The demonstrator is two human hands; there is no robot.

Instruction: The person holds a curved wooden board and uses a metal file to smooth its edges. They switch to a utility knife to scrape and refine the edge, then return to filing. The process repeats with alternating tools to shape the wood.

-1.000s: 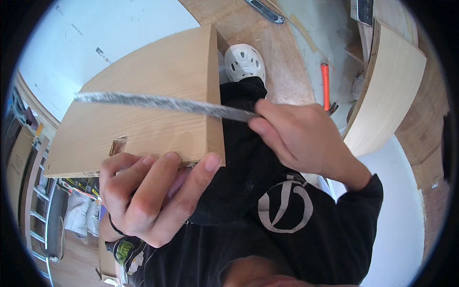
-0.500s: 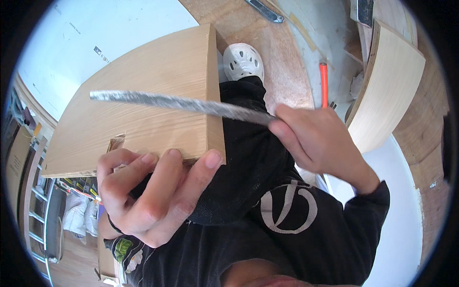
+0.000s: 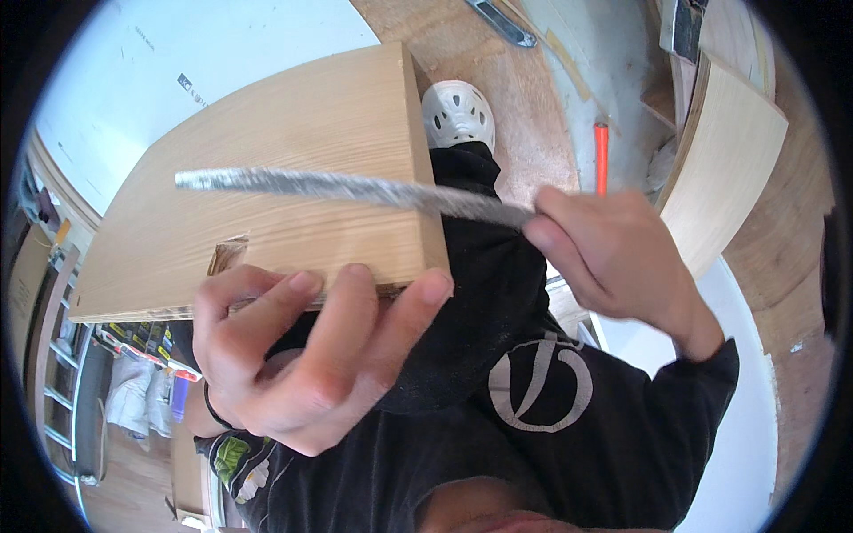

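Head view showed me the left hand point(image 3: 311, 355) low and left of centre, its fingers point(image 3: 342, 311) curled up over the near edge of a pale wooden panel point(image 3: 293, 186) and closed firmly on it, holding the board braced against the dark-clothed leg point(image 3: 484, 293). The right hand point(image 3: 613, 258), at right of centre, had its fingers pinched shut around the near end of a long grey rasp point(image 3: 355, 186), whose blade lay across the panel's face, reaching toward the upper left of the frame; whether it touched the wood or rode just above it, I could not tell. A small square notch point(image 3: 229, 253) was cut into the panel's near edge, just above the left forefinger. I judged the step in hand to be filing, with the tool between strokes rather than seated in the notch. The next move, as I read it, called for bringing the rasp's teeth down to that cut, keeping the blade level and the left grip steady. A white perforated shoe point(image 3: 458, 115) stood on the plywood floor point(image 3: 524, 115) at upper centre, an orange-handled tool point(image 3: 601, 155) near it.
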